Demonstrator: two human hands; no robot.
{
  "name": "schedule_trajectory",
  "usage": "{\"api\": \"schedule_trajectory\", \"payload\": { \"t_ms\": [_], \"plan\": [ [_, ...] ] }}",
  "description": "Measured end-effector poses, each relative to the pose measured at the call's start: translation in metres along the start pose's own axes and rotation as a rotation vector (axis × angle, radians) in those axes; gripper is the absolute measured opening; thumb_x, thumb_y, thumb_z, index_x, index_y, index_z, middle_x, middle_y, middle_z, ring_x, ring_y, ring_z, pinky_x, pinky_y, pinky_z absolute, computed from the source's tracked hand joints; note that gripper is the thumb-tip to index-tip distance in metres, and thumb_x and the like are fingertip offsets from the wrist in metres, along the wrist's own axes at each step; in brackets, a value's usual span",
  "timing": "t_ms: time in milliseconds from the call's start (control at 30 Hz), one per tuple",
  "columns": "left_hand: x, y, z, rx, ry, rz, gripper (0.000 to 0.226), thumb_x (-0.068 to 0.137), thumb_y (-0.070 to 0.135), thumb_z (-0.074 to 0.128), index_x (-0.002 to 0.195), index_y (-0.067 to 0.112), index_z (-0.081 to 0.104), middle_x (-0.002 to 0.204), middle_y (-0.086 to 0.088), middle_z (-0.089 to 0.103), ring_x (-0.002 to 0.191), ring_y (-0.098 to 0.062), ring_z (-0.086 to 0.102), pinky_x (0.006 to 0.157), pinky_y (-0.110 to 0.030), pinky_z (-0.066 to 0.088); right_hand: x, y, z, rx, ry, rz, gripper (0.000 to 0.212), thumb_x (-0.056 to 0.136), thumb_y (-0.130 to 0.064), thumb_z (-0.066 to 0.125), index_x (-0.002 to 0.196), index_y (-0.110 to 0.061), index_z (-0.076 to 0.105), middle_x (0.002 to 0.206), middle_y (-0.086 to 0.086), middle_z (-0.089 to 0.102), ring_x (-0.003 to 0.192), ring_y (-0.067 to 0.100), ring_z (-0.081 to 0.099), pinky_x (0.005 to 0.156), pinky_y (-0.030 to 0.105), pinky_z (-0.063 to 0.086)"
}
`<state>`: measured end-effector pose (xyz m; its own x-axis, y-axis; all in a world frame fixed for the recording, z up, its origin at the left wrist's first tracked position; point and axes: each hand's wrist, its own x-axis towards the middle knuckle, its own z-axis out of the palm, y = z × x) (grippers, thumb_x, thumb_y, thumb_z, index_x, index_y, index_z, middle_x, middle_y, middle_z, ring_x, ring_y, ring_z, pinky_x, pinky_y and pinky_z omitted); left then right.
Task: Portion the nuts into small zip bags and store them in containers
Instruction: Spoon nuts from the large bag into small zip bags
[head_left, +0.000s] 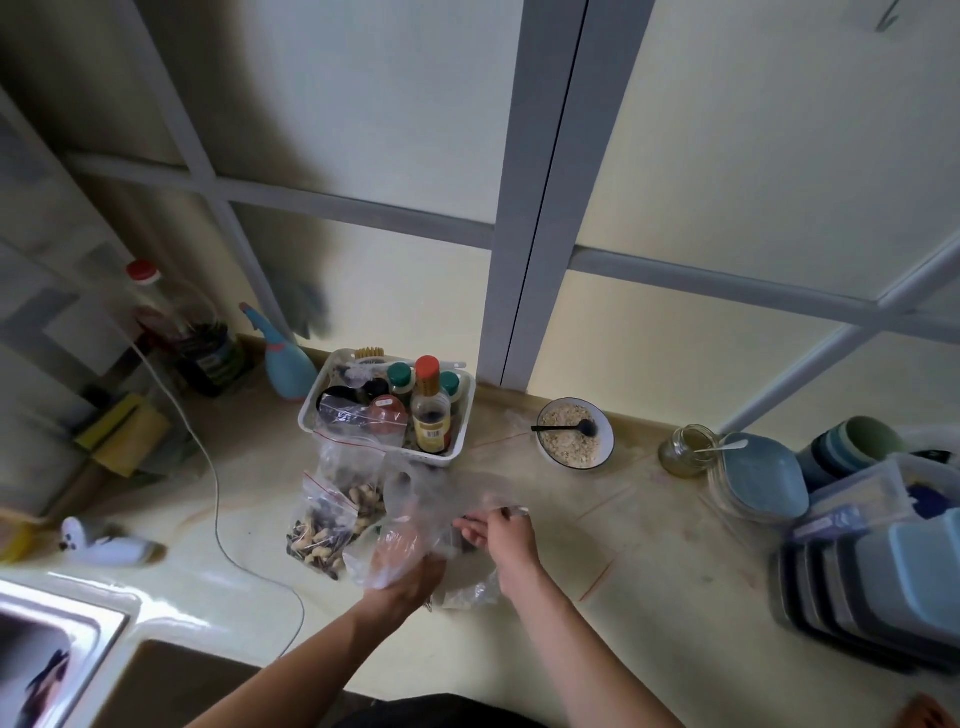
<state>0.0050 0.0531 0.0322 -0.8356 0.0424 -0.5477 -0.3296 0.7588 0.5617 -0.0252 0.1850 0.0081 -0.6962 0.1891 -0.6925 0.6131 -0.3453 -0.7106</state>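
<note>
A clear plastic bag (441, 509), crumpled and thin, is held up just above the middle of the worktop (649, 561), near its front edge. Two small zip bags with red seal strips lie just to its left: the nearer zip bag (319, 530) is packed with peanuts in the shell and dark seeds, and the farther zip bag (353, 478) behind it holds peanuts too.

The left hand (410, 566) reaches in from the front edge, palm up, its fingers inside or behind the clear film and curled round it from below. The right hand (506, 535) comes in beside it, fingers (485, 519) bent and pinching the bag's right-hand edge; what lies under the film is too blurred to tell.

Toward the worktop's back edge a white basket (465, 415) holds sauce bottles and jars, close behind the zip bags. To its right stands a bowl of oats (574, 434) with a black spoon, then a glass jar (688, 449). At the right edge stacked containers (883, 587) and blue dishes (763, 475) crowd together. A white cable (213, 483) trails across the left part of the worktop, and a sink (57, 649) occupies the front left corner.
</note>
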Motion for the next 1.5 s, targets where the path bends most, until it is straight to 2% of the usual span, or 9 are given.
{"api": "schedule_trajectory", "payload": {
  "t_ms": [167, 367, 500, 633, 733, 967, 1133, 1267, 1500],
  "plan": [
    [0.07, -0.08, 0.05, 0.075, 0.085, 0.043, 0.057, 0.073, 0.041, 0.052, 0.125, 0.048, 0.031, 0.12, -0.003, 0.06, 0.115, -0.028, 0.059, 0.094, -0.043, 0.054, -0.007, 0.005, -0.006, 0.145, -0.027, 0.072, 0.02, 0.107, -0.012, 0.047, 0.097, 0.0, 0.059, 0.084, 0.019, 0.076, 0.072, 0.026, 0.075, 0.057, 0.026, 0.057],
    [0.003, -0.004, -0.003, 0.125, 0.047, 0.073, 0.012, 0.097, 0.035, 0.051, 0.107, 0.039, 0.05, 0.105, 0.002, 0.061, 0.098, -0.018, 0.057, 0.081, -0.029, 0.042, -0.017, -0.008, -0.023, -0.006, 0.012, -0.012, 0.027, 0.107, -0.022, 0.049, 0.096, -0.003, 0.064, 0.083, 0.019, 0.076, 0.063, 0.026, 0.069, 0.049, 0.024, 0.041],
    [0.001, 0.004, -0.004, 0.092, 0.086, 0.041, 0.035, 0.097, 0.036, 0.056, 0.129, 0.024, 0.054, 0.126, -0.007, 0.061, 0.118, -0.026, 0.056, 0.096, -0.034, 0.043, -0.03, -0.018, -0.038, -0.089, 0.015, -0.066, 0.03, 0.108, -0.022, 0.045, 0.107, -0.003, 0.067, 0.09, 0.016, 0.078, 0.069, 0.026, 0.072, 0.051, 0.024, 0.041],
    [-0.003, 0.012, 0.0, -0.069, 0.155, 0.094, 0.021, 0.088, 0.027, 0.064, 0.082, 0.039, 0.048, 0.074, 0.005, 0.059, 0.076, -0.02, 0.057, 0.07, -0.038, 0.049, -0.043, -0.025, -0.052, -0.082, 0.027, -0.102, 0.03, 0.108, -0.023, 0.045, 0.107, -0.006, 0.07, 0.091, 0.016, 0.078, 0.072, 0.026, 0.072, 0.056, 0.026, 0.043],
    [0.001, 0.01, 0.005, -0.144, 0.138, 0.049, 0.032, 0.086, 0.026, 0.068, 0.074, 0.042, 0.042, 0.075, 0.004, 0.057, 0.078, -0.023, 0.06, 0.074, -0.04, 0.052, -0.051, -0.031, -0.062, -0.037, 0.041, -0.121, 0.031, 0.108, -0.022, 0.045, 0.106, -0.004, 0.07, 0.092, 0.021, 0.077, 0.068, 0.025, 0.071, 0.054, 0.025, 0.042],
    [0.009, 0.023, 0.016, -0.218, -0.002, 0.073, 0.04, 0.092, -0.012, 0.055, 0.08, 0.023, 0.042, 0.08, 0.004, 0.049, 0.078, -0.017, 0.053, 0.06, -0.011, 0.043, -0.07, -0.035, -0.081, -0.014, 0.05, -0.163, 0.029, 0.107, -0.02, 0.046, 0.106, -0.001, 0.068, 0.089, 0.019, 0.077, 0.069, 0.025, 0.071, 0.056, 0.026, 0.04],
    [0.017, 0.013, 0.017, -0.275, -0.073, 0.015, 0.061, 0.089, 0.001, 0.066, 0.143, -0.002, 0.037, 0.135, -0.02, 0.051, 0.112, -0.025, 0.05, 0.088, -0.025, 0.035, -0.078, -0.026, -0.088, -0.087, 0.012, -0.17, 0.027, 0.107, -0.021, 0.046, 0.108, -0.005, 0.069, 0.09, 0.016, 0.078, 0.072, 0.024, 0.072, 0.057, 0.025, 0.044],
    [0.015, 0.006, 0.018, -0.285, -0.058, 0.059, 0.066, 0.062, 0.026, 0.065, 0.123, 0.015, 0.039, 0.108, -0.015, 0.061, 0.104, -0.036, 0.061, 0.087, -0.043, 0.053, -0.084, -0.02, -0.089, -0.16, 0.0, -0.17, 0.026, 0.106, -0.017, 0.047, 0.109, -0.006, 0.07, 0.09, 0.016, 0.078, 0.07, 0.021, 0.072, 0.055, 0.022, 0.044],
    [0.018, 0.003, 0.021, -0.204, -0.089, 0.163, 0.049, 0.087, 0.0, 0.069, 0.117, 0.018, 0.035, 0.093, 0.007, 0.051, 0.084, -0.014, 0.053, 0.062, -0.008, 0.041, -0.092, -0.012, -0.086, -0.244, -0.109, -0.228, 0.021, 0.105, -0.016, 0.052, 0.113, -0.014, 0.072, 0.099, 0.018, 0.076, 0.076, 0.018, 0.071, 0.06, 0.02, 0.045]
  ]
}}
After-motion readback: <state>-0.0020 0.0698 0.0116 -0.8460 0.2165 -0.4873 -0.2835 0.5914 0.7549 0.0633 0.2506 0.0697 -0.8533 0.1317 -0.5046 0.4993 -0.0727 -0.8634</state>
